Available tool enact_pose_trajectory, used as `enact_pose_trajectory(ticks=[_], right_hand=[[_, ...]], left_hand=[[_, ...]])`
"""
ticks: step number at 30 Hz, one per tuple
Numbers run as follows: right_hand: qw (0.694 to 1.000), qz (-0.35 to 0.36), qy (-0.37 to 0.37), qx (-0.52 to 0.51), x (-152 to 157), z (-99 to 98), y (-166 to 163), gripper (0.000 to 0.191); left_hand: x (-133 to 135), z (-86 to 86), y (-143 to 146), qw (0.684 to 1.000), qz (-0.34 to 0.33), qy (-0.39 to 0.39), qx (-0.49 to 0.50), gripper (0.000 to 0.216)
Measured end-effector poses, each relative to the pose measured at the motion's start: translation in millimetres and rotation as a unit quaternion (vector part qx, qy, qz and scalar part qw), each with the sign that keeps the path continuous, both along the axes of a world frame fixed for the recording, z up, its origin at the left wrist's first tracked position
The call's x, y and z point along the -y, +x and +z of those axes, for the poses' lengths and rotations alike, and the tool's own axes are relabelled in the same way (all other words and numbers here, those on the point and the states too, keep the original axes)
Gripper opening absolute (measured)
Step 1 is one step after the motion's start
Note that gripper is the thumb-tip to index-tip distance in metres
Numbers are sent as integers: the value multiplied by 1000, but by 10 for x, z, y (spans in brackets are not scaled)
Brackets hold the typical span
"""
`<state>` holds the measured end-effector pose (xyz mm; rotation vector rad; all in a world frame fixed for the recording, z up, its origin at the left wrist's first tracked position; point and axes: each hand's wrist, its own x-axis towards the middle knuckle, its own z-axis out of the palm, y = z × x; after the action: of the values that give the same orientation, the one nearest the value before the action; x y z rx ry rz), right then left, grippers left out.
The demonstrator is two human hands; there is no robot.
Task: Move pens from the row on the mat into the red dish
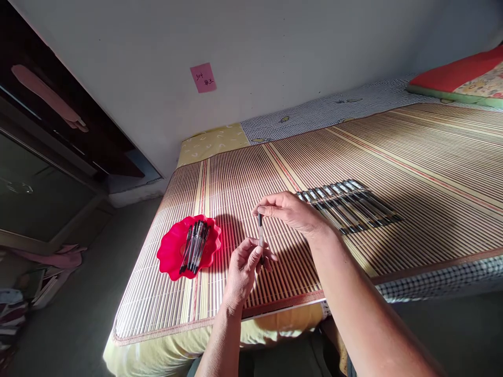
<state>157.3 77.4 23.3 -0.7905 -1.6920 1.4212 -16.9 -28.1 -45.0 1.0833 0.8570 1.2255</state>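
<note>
Between my two hands a clear pen [260, 233] with a black end stands nearly upright above the mat. My left hand [245, 266] is closed around its lower part, thumb in front. Thumb and fingers of my right hand [288, 211] pinch the black top end. To the left, a red scalloped dish [168, 251] holds several similar pens [195, 246] with black ends. Right of my hands, a row of several pens [349, 206] lies side by side on the mat; my right forearm passes close to its near left end.
A striped bamboo mat [236, 178] covers the bed, whose near edge shows yellow cloth [173, 345]. A red and green pillow [459, 76] lies at the far right. The wall carries a pink note [203, 77]. A dark cabinet [43, 199] stands at left.
</note>
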Motion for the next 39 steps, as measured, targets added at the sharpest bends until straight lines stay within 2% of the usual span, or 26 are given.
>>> enact_pose_trajectory(ticks=[6,12,15,23,25,27,31,39], right_hand=[[998,-52,18,28,-17,-35,-12,42],[1000,8,0,2,3,-1,-8,38],[1000,-4,-3,13,1,-2,-20,37],[997,-60,28,49,-24,-86,-102,50],[996,-64,29,48,-32,-97,-104,51],[996,-64,24,49,-41,-98,-80,51],[997,-58,16,54,-50,-93,-15,49],[997,-45,19,62,-59,-148,-94,50]], left_hand=[[-18,-8,-1,1000,15,5,1,27],[-8,17,2,1000,4,-3,1,29],[-1,28,5,1000,4,-6,-5,32],[-14,-7,44,995,99,-30,-11,46],[-7,3,34,996,88,-29,-12,43],[4,19,9,998,49,-24,-33,34],[17,42,-27,997,-14,-6,-70,38],[-13,0,-7,998,25,-43,-43,38]])
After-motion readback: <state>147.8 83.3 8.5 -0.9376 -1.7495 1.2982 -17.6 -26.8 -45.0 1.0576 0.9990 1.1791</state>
